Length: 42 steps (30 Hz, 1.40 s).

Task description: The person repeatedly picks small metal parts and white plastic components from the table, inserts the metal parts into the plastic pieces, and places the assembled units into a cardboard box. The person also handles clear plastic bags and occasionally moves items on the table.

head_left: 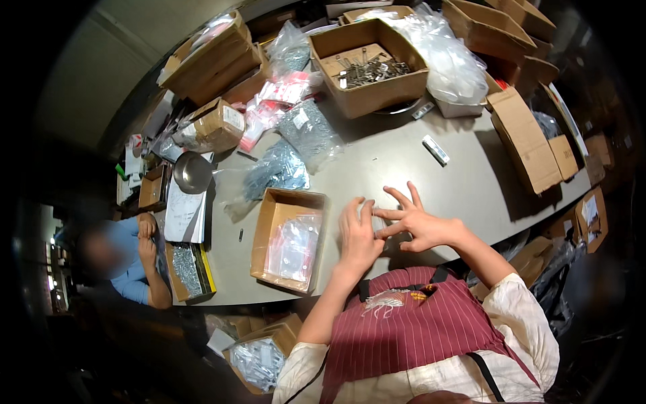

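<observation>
My left hand [359,234] is over the table just right of an open cardboard box [260,232]. Its fingers are bent and close together; whatever they hold is too small or see-through to make out. Touching or nearly touching it, my right hand [418,225] has its fingers spread apart, thumb and forefinger pointing at the left hand. Clear plastic bags [293,249] with a pinkish edge lie flat inside the box. Beyond my hands, a small white and dark metal piece [435,150] rests on the table.
A large carton [360,101] of metal parts stands at the back. Filled plastic bags [279,168], a metal bowl [193,172] and papers [185,214] lie left. A box of small metal parts [186,269] sits near a seated person [138,262]. Cardboard boxes [525,141] line the right edge.
</observation>
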Motion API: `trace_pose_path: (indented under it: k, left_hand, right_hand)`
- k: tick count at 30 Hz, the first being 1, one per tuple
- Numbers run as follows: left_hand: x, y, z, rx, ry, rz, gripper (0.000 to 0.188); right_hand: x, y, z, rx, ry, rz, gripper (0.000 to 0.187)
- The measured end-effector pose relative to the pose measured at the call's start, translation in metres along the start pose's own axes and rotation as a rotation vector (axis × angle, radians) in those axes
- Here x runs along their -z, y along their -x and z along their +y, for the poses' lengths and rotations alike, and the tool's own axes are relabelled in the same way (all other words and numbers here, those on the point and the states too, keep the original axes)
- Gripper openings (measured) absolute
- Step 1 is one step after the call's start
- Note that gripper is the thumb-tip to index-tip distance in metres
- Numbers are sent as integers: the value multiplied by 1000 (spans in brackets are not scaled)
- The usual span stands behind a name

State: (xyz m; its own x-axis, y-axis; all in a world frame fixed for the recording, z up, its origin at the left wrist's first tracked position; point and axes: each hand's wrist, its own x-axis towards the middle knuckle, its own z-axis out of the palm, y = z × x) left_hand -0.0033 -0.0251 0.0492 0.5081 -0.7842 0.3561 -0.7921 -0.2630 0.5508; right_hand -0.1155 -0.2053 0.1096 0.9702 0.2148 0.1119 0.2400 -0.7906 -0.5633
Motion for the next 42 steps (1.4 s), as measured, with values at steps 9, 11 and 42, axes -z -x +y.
trace_pose_path:
  k: [9,11,42]
  left_hand:
    - [-7,-22,-13,455,376,0,37]
    - [-4,-26,-10,478,344,-1,41]
    - [-58,-36,0,330,650,-147,30]
  right_hand:
    - [-35,-155,153,-359,-12,416,29]
    - [-45,-178,169,-393,169,492,26]
    - [6,-7,116,-604,-752,258,11]
